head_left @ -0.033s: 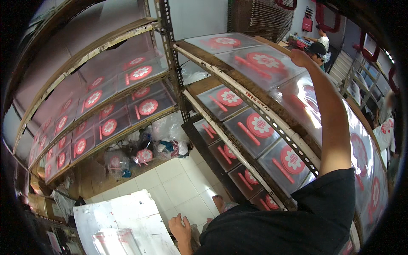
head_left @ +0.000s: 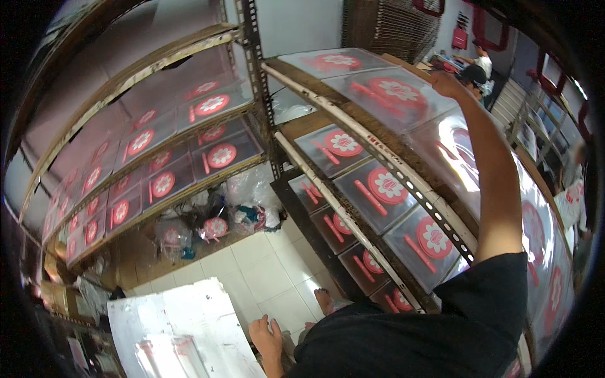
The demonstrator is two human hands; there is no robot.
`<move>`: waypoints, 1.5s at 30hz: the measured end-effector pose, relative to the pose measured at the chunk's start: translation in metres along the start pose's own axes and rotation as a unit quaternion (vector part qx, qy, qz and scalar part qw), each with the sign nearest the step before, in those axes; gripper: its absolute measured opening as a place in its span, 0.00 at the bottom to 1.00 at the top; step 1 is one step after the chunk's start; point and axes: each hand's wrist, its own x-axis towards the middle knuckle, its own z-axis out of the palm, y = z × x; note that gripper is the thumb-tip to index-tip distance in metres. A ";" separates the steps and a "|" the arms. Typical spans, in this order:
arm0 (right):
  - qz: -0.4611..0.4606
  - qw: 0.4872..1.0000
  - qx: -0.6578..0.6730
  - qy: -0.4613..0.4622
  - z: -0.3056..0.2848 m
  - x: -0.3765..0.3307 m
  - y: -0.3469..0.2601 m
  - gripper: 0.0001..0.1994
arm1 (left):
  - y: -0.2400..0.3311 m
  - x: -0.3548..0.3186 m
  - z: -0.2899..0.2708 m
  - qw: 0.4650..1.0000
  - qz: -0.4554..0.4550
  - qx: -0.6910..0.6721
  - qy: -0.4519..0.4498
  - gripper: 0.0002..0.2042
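Observation:
My right hand point(head_left: 445, 82) is stretched up to the top shelf, with my arm raised across the rack. Its fingers curl on the far edge of a clear printed sheet point(head_left: 403, 94) that bears a red round flower mark and a red bar. My left hand point(head_left: 267, 335) hangs low beside my body with its fingers apart. It holds nothing and is next to the edge of a white board point(head_left: 176, 321). More clear sheets point(head_left: 384, 189) with the same red print lie in rows on the lower shelves.
A second metal rack point(head_left: 157, 157) at the left holds several printed sheets. Plastic bags point(head_left: 249, 201) lie on the white tiled floor point(head_left: 265, 277) under it. Another person point(head_left: 476, 66) is bent over work at the far right. Stacked frames point(head_left: 391, 25) stand at the back.

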 end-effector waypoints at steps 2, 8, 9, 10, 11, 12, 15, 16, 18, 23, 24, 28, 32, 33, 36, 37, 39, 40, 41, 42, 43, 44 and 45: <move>-0.016 0.984 0.169 0.050 -0.035 0.024 -0.077 0.14 | -0.001 -0.002 -0.005 1.000 -0.017 0.015 0.020 0.12; -0.186 0.906 0.379 -0.037 -0.127 0.082 -0.222 0.19 | 0.017 -0.013 -0.021 0.998 -0.042 -0.001 0.057 0.13; -0.231 0.908 0.348 -0.024 -0.143 0.080 -0.275 0.19 | 0.021 -0.022 -0.027 0.996 -0.071 -0.006 0.062 0.13; -0.281 0.872 0.400 -0.011 -0.139 0.097 -0.265 0.19 | 0.024 -0.020 -0.028 0.996 -0.062 -0.032 0.059 0.13; -0.329 0.864 0.382 0.004 -0.143 0.104 -0.307 0.19 | 0.026 -0.027 -0.034 0.994 -0.087 -0.019 0.058 0.14; -0.370 0.855 0.363 0.025 -0.152 0.107 -0.345 0.19 | 0.027 -0.035 -0.040 0.993 -0.106 -0.009 0.057 0.14; -0.462 0.772 0.435 0.023 -0.164 0.075 -0.462 0.19 | 0.029 -0.068 -0.046 0.977 -0.161 0.032 0.133 0.14; -0.456 0.744 0.488 -0.028 -0.162 0.048 -0.500 0.19 | 0.026 -0.080 -0.048 0.970 -0.177 0.046 0.158 0.15; -0.516 0.668 0.531 -0.078 -0.149 -0.007 -0.566 0.17 | 0.020 -0.108 -0.053 0.949 -0.230 0.061 0.205 0.15; -0.461 0.569 0.632 -0.252 0.013 -0.167 -0.687 0.14 | 0.029 -0.181 -0.077 0.863 -0.395 0.150 0.279 0.20; -0.377 0.440 0.721 -0.380 0.079 -0.198 -0.701 0.12 | 0.030 -0.195 -0.078 0.840 -0.423 0.180 0.289 0.20; -0.018 0.488 0.581 -0.651 0.288 -0.362 -0.687 0.11 | 0.035 -0.241 -0.070 0.786 -0.508 0.200 0.291 0.24; -0.458 0.590 0.281 -0.603 0.404 -0.446 -0.596 0.15 | 0.033 -0.240 -0.065 0.783 -0.509 0.251 0.254 0.25; -0.516 0.604 0.239 -0.558 0.444 -0.444 -0.579 0.16 | 0.033 -0.238 -0.066 0.780 -0.513 0.252 0.254 0.26; -0.476 0.617 0.166 -0.605 0.404 -0.470 -0.559 0.16 | 0.036 -0.238 -0.069 0.774 -0.522 0.252 0.253 0.26; -0.468 0.620 0.157 -0.610 0.394 -0.464 -0.554 0.16 | 0.035 -0.238 -0.069 0.774 -0.522 0.253 0.255 0.26; -0.462 0.628 0.148 -0.609 0.379 -0.448 -0.551 0.16 | 0.035 -0.238 -0.067 0.772 -0.520 0.253 0.264 0.25; -0.461 0.631 0.148 -0.606 0.374 -0.440 -0.551 0.15 | 0.035 -0.237 -0.065 0.773 -0.519 0.248 0.266 0.25; -0.460 0.634 0.149 -0.603 0.366 -0.431 -0.554 0.15 | 0.034 -0.237 -0.064 0.773 -0.520 0.245 0.269 0.25; -0.455 0.636 0.157 -0.603 0.360 -0.426 -0.557 0.15 | 0.033 -0.238 -0.065 0.773 -0.518 0.248 0.270 0.25; -0.451 0.637 0.166 -0.602 0.354 -0.420 -0.561 0.15 | 0.032 -0.237 -0.066 0.773 -0.514 0.248 0.276 0.25; -0.445 0.636 0.178 -0.605 0.345 -0.415 -0.565 0.15 | 0.032 -0.236 -0.067 0.773 -0.511 0.249 0.282 0.25; -0.437 0.632 0.193 -0.611 0.336 -0.410 -0.573 0.15 | 0.032 -0.235 -0.066 0.774 -0.507 0.248 0.286 0.25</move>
